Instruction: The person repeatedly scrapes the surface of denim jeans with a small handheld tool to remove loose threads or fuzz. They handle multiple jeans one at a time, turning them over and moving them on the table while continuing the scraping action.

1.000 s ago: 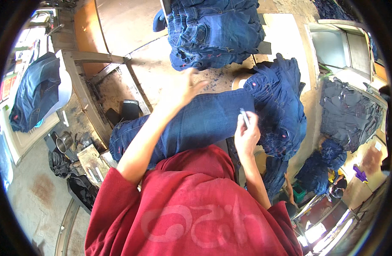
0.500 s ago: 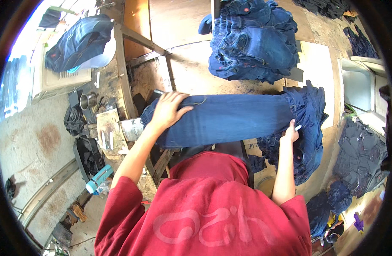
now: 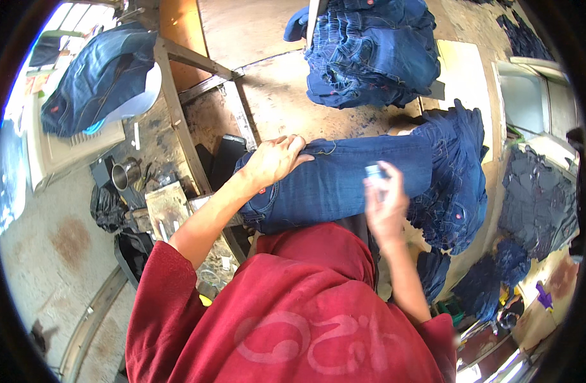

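I am watching the jeans (image 3: 344, 182) lying flat across the workbench (image 3: 274, 96), my left hand (image 3: 275, 159) still pressing spread on the waist end while my right hand (image 3: 385, 207), blurred, is now lifting off, pinching 1 small grey tool (image 3: 374, 171).

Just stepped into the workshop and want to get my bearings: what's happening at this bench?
A person in a red top stands over a pair of dark blue jeans spread flat on the worn worktable. The left hand presses flat on the jeans near the waistband end. The right hand, blurred, is raised over the leg and holds a small pale object I cannot identify. A stack of folded jeans sits behind, and more jeans are heaped at the right.
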A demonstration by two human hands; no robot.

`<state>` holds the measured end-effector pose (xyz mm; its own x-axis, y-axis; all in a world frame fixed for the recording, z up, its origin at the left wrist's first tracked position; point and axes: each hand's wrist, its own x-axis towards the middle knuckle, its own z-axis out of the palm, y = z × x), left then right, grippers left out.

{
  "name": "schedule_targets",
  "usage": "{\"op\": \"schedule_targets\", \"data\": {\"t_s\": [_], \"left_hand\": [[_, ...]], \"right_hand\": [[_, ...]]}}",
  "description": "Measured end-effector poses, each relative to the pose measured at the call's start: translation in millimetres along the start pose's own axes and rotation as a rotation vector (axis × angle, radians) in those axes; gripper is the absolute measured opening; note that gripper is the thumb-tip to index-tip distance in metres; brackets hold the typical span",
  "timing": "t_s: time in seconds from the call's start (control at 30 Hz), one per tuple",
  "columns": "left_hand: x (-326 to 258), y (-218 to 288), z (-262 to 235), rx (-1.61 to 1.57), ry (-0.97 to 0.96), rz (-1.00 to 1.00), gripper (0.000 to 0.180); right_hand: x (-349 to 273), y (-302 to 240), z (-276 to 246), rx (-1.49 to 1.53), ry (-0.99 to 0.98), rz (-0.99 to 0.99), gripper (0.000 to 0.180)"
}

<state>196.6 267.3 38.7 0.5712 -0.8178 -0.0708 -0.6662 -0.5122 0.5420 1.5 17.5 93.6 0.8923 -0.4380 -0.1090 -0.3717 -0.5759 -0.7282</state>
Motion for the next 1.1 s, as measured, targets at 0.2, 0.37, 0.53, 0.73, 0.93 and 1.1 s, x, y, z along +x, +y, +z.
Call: {"op": "schedule_targets", "data": {"t_s": [0.2, 0.37, 0.53, 0.73, 0.93, 1.1], "left_hand": [[23, -29, -15, -0.406, -0.183, 0.101, 0.053], [24, -33, -5, -0.270, 0.010, 0.155, 0.032], [17, -33, 5, -0.349, -0.050, 0.039, 0.025], [17, -39, 9, -0.357, -0.058, 0.033, 0.027], [15, -39, 12, -0.361, -0.064, 0.039, 0.027], [15, -40, 13, -0.332, -0.072, 0.019, 0.028]], "right_hand": [[-4, -80, 76, -0.075, 0.002, -0.290, 0.020], [6, -80, 102, -0.186, 0.009, -0.266, 0.016], [6, -86, 109, -0.261, -0.066, -0.148, 0.008], [10, -85, 110, -0.179, -0.058, -0.106, 0.011], [9, -89, 109, -0.220, -0.048, -0.145, 0.014], [12, -90, 108, -0.222, -0.068, -0.106, 0.010]]}}
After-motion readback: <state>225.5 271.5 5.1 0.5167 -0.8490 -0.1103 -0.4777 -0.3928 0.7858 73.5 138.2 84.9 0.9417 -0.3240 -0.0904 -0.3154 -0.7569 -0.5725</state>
